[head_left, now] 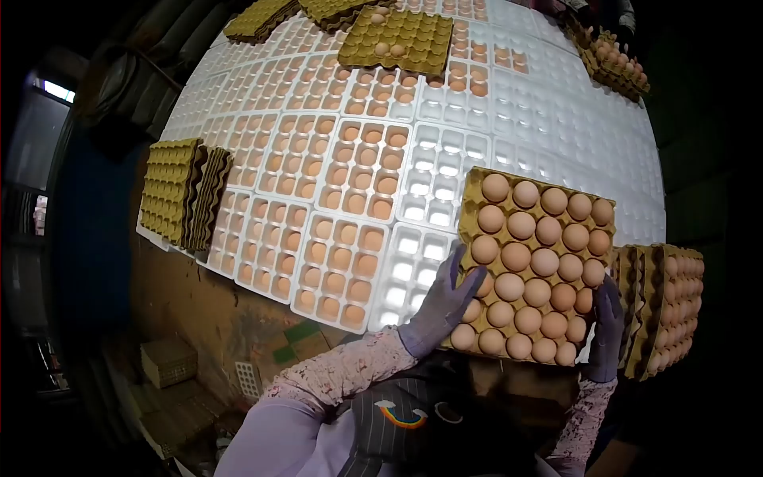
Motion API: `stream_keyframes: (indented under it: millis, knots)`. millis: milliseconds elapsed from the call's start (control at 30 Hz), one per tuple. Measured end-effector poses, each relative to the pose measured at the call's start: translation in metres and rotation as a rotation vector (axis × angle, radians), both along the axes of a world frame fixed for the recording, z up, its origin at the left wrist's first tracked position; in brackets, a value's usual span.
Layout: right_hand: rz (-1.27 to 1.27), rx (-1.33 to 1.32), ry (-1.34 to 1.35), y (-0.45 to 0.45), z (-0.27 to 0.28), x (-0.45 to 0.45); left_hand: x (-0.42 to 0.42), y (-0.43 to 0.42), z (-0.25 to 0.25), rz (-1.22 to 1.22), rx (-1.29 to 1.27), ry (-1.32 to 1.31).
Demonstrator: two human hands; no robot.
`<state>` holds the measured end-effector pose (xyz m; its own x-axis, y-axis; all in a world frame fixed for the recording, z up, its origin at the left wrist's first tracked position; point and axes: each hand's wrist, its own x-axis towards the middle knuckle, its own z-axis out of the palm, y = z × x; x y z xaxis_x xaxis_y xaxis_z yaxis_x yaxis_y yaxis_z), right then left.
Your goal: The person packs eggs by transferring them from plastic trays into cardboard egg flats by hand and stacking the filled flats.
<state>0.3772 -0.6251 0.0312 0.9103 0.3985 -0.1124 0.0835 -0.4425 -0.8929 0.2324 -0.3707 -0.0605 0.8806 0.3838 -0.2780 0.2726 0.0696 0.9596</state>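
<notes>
A cardboard egg tray [468, 208] full of brown eggs [544, 262] is in front of me, over the near edge of the white trays. My left hand [445, 306], in a grey-purple glove, grips its left side, with fingertips over the rim against an egg. On the opposite side my right hand [607, 326], gloved alike, is wrapped round the tray's edge; the fingers underneath are hidden. Just left of the tray are white foam trays [415, 274] with bare cells. Further left, similar foam trays [338, 274] hold eggs.
Stacked egg trays [664, 310] with eggs stand close on my right. Used cardboard trays [184, 195] are piled at the left edge. Another cardboard tray [395, 40] with a few eggs lies farther back. At the top right, a person's sleeve [626, 16] shows near another egg-filled tray [616, 63].
</notes>
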Motion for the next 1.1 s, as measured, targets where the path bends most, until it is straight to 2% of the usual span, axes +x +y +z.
stream_keyframes:
  millis: [67, 133, 167, 200, 267, 300, 367, 400, 433, 500, 567, 633, 700, 733, 767, 800, 833, 867, 900, 967, 1000, 1033, 1067, 1100]
  knots:
    - [-0.063, 0.242, 0.307, 0.073, 0.012, -0.028, -0.029, 0.066, 0.025, 0.103, -0.011, 0.056]
    - [0.021, 0.284, 0.415, 0.134, -0.003, -0.058, -0.071, 0.133, 0.055, 0.274, -0.041, 0.167]
    - [0.04, 0.179, 0.464, 0.183, -0.037, -0.087, -0.102, 0.182, 0.062, 0.352, -0.036, 0.262]
    - [0.049, 0.21, 0.541, 0.214, -0.049, -0.104, -0.125, 0.212, 0.052, 0.368, 0.007, 0.244]
    - [0.093, 0.251, 0.656, 0.26, -0.095, -0.13, -0.18, 0.271, 0.006, 0.186, 0.623, 0.172]
    - [0.038, 0.333, 0.761, 0.291, -0.091, -0.146, -0.204, 0.296, -0.012, -0.028, 1.189, 0.098]
    - [0.041, 0.225, 0.731, 0.322, -0.107, -0.163, -0.224, 0.322, -0.023, -0.045, 1.124, 0.133]
    - [0.037, 0.171, 0.712, 0.335, -0.114, -0.171, -0.228, 0.332, -0.03, 0.087, 0.813, 0.133]
    - [0.021, 0.16, 0.71, 0.341, -0.114, -0.173, -0.232, 0.341, -0.037, 0.124, 0.691, 0.132]
    - [0.159, -0.013, 0.669, 0.346, -0.113, -0.169, -0.236, 0.359, -0.046, 0.216, 0.452, 0.126]
    - [0.126, -0.146, 0.581, 0.346, -0.107, -0.155, -0.228, 0.377, -0.025, 0.205, 0.315, 0.44]
    - [0.23, -0.255, -0.112, 0.363, -0.094, -0.133, -0.212, 0.392, -0.008, 0.277, 0.491, 0.245]
    - [0.277, -0.2, -0.266, 0.393, -0.101, -0.105, -0.182, 0.414, 0.001, 0.136, 0.602, 0.163]
    - [0.279, -0.201, -0.264, 0.404, -0.113, -0.088, -0.167, 0.427, -0.013, 0.027, 0.801, 0.083]
    - [0.452, -0.24, -0.445, 0.413, -0.129, -0.073, -0.156, 0.439, -0.03, -0.086, 0.998, 0.002]
    - [0.624, -0.276, -0.626, 0.418, -0.138, -0.067, -0.145, 0.447, -0.037, -0.09, 0.998, 0.007]
    - [0.623, -0.276, -0.619, 0.422, -0.135, -0.069, -0.135, 0.451, -0.042, -0.206, 1.076, -0.032]
    - [0.478, -0.098, -0.277, 0.425, -0.129, -0.069, -0.128, 0.455, -0.045, -0.321, 1.149, -0.072]
    - [0.396, 0.053, 0.02, 0.429, -0.116, -0.068, -0.126, 0.46, -0.045, -0.322, 1.145, -0.068]
    - [0.064, 0.436, 0.573, 0.437, -0.09, -0.066, -0.123, 0.468, -0.041, -0.376, 1.076, -0.056]
    - [0.169, 0.417, 0.522, 0.44, -0.094, -0.062, -0.124, 0.464, -0.041, -0.385, 1.068, -0.052]
    - [0.27, 0.4, 0.465, 0.444, -0.094, -0.056, -0.124, 0.459, -0.041, -0.135, 0.599, -0.068]
    - [0.434, 0.049, 0.28, 0.451, -0.095, -0.054, -0.121, 0.457, -0.039, 0.109, 0.13, -0.079]
    - [0.587, -0.304, 0.088, 0.464, -0.091, -0.059, -0.119, 0.464, -0.032, 0.168, -0.067, -0.101]
